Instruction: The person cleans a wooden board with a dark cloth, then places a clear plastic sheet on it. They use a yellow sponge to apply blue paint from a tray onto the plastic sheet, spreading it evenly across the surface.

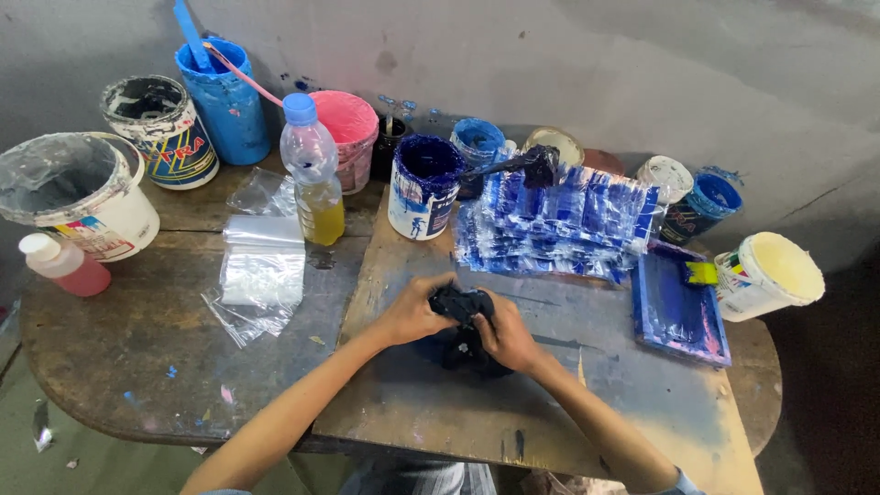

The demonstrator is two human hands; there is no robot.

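1. Far left of the frame: white bucket (81, 192) lined with greyish residue; below it a small pink bottle (62, 265) with a white cap, lying on the table (137, 357).
2. Upper left: black-stained tub (163, 128), then a blue bucket (225, 99) with a blue stick and a pink one standing in it.
3. Left of centre: clear plastic bottle (313, 172), blue cap, yellow liquid in the lower half; flat clear bags (261, 266) beside it.
4. Upper centre: pink tub (348, 137); white can (422, 183) full of dark blue ink.
5. Centre: dark blue-black bundle (463, 321) on the stained board (587, 385), crumpled, wet-looking, ink-soaked.
6. Left hand (412, 312) and right hand (504, 335): both grips closed around that bundle.
7. Right of centre: stack of filled blue packets (559, 225), too many to count.
8. Right: blue tray (676, 307); cream-filled bucket (765, 275).
9. Count: two hands, one bundle, one tray, two bottles.
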